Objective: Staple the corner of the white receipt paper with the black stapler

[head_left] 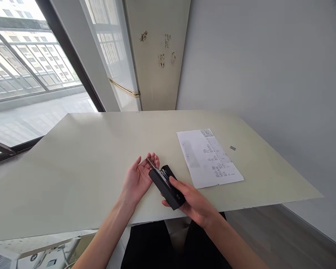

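Observation:
My right hand [194, 201] grips a narrow black case [168, 188] near the table's front edge, thumb on top and fingers underneath. The case is tilted, its far end pointing up and left, and its lid stands partly open. Several shiny metal pieces [164, 173] show inside, too small to name for certain. One slim metal tool [150, 163] sticks out of the far end, over the fingers of my left hand [140, 177]. That hand lies palm up beside the case, fingers loosely spread and gripping nothing. Whether the tool touches the fingers I cannot tell.
A printed sheet of paper [210, 160] lies on the pale table [86, 168], right of the case. Beyond it is a small grey piece [233, 148]. Behind the table stands a fridge [156, 82], with a grey wall [254, 67] at right and a window [30, 59] at left.

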A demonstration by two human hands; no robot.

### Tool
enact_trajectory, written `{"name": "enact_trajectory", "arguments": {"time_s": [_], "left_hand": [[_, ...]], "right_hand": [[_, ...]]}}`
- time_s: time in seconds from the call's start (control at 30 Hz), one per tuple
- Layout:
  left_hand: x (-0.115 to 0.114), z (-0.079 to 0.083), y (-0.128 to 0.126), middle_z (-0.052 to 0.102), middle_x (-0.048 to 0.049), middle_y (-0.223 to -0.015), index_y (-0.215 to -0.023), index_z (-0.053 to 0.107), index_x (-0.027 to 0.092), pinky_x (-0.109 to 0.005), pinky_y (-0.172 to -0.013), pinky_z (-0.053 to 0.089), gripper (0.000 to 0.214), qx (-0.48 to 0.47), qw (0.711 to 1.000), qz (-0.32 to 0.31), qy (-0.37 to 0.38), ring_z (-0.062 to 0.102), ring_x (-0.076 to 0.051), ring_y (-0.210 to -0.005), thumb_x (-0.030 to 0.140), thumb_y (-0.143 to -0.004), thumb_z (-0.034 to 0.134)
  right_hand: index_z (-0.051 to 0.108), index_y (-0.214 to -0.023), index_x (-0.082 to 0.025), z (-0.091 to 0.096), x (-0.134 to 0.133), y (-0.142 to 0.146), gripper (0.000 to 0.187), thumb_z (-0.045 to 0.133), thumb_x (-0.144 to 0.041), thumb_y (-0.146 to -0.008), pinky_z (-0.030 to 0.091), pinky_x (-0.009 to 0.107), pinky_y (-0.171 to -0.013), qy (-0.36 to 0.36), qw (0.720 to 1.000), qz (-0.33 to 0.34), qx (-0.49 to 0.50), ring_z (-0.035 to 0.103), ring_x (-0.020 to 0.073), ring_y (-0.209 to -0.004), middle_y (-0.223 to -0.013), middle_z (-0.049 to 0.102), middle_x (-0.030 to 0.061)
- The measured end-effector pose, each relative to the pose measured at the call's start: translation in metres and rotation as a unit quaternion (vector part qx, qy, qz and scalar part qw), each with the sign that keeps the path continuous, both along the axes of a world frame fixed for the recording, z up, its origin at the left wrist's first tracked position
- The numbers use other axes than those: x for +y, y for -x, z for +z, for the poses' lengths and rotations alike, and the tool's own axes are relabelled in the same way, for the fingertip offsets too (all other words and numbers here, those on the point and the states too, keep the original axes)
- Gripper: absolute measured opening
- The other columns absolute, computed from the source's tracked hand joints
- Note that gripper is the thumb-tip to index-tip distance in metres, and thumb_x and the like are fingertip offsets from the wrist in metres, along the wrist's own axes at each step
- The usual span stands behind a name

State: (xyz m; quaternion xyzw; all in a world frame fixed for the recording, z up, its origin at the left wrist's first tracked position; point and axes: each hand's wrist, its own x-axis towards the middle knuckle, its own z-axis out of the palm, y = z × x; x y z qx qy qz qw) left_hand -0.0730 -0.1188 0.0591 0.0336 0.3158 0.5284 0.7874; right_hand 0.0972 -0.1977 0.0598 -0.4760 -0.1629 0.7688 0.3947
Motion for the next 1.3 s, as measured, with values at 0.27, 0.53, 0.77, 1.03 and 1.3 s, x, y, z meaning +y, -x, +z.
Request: {"name": "enact_trajectory", "arguments": {"time_s": [0.27,0.53,0.77,1.03,1.3], "left_hand": [[0.001,-0.003,0.008,0.067,-0.0107,-0.087,-0.092,0.065,0.013,-0.030,-0.078,0.063,0.027,0.132,0.990,-0.014,-0.050,0.072,-0.017,-0.085,0.017,-0.101,0.040],[-0.011,-0.020,0.045,0.031,0.0075,-0.064,-0.113,0.072,0.019,-0.022,-0.045,0.024,0.030,0.374,0.912,-0.017,-0.165,0.028,-0.010,-0.052,0.045,-0.099,0.064],[-0.022,-0.037,0.055,0.034,0.0038,-0.065,-0.133,0.072,0.018,-0.029,-0.062,0.035,0.072,0.635,0.707,-0.099,-0.295,0.038,-0.015,-0.061,0.065,-0.109,0.024],[0.008,-0.035,0.066,0.037,0.0041,-0.061,-0.136,0.072,0.018,-0.029,-0.063,0.036,0.077,0.606,0.721,-0.119,-0.313,0.041,-0.017,-0.060,0.069,-0.107,0.021],[0.048,-0.045,0.077,0.031,0.0060,-0.061,-0.129,0.075,0.015,-0.027,-0.053,0.024,0.069,0.462,0.842,-0.065,-0.269,0.028,-0.013,-0.055,0.070,-0.104,0.041]], "right_hand": [[0.072,-0.115,-0.018,0.010,-0.006,-0.013,0.046,0.069,-0.060,-0.095,0.064,0.036,-0.083,-0.076,0.994,0.041,-0.064,0.078,0.0212,-0.083,-0.100,0.080,0.0092],[0.065,-0.119,-0.024,0.006,0.006,-0.026,0.044,0.059,-0.063,-0.099,0.055,0.038,-0.074,-0.319,0.844,0.029,-0.431,0.069,0.0252,-0.088,-0.109,0.077,0.0071],[0.064,-0.119,-0.024,-0.015,0.020,-0.004,0.038,0.058,-0.057,-0.101,0.055,0.040,-0.083,-0.357,0.810,0.049,-0.463,0.069,0.0274,-0.098,-0.111,0.076,0.0075],[0.067,-0.118,-0.023,-0.031,0.063,0.015,0.038,0.062,-0.056,-0.099,0.055,0.039,-0.085,-0.381,0.794,0.050,-0.470,0.070,0.0266,-0.097,-0.110,0.077,0.0067],[0.069,-0.115,-0.022,-0.028,0.131,0.051,0.041,0.064,-0.058,-0.095,0.055,0.036,-0.077,-0.404,0.788,0.035,-0.462,0.072,0.0255,-0.091,-0.105,0.079,0.0068]]}}
